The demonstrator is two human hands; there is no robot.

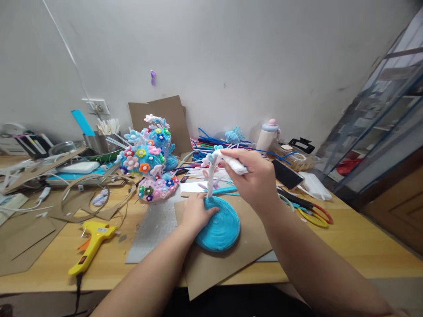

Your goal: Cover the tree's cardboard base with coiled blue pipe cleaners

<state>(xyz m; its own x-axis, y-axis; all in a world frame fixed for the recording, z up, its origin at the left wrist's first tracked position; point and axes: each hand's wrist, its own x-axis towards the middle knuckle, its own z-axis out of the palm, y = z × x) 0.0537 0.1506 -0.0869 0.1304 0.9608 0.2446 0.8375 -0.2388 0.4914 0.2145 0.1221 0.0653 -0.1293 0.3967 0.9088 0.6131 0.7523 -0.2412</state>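
Observation:
A round blue base [220,229], coiled from fuzzy cord, lies on a cardboard sheet. From its far edge a white fuzzy stalk [210,178] rises and bends over to the right at the top. Small blue and pale flowers [214,149] sit on the stalk. My left hand [197,213] grips the base's left side, its thumb lying on top. The right hand [249,171] is closed on the bent upper end of the white stalk, hiding part of it.
A flower-covered blue and pink ornament [145,160] stands behind left. A yellow glue gun [92,246] lies left on the table. Cut cardboard [29,237] is at far left. Colourful pipe cleaners [214,149], a phone [287,173], scissors [317,215] and a bottle [268,135] are at back and right.

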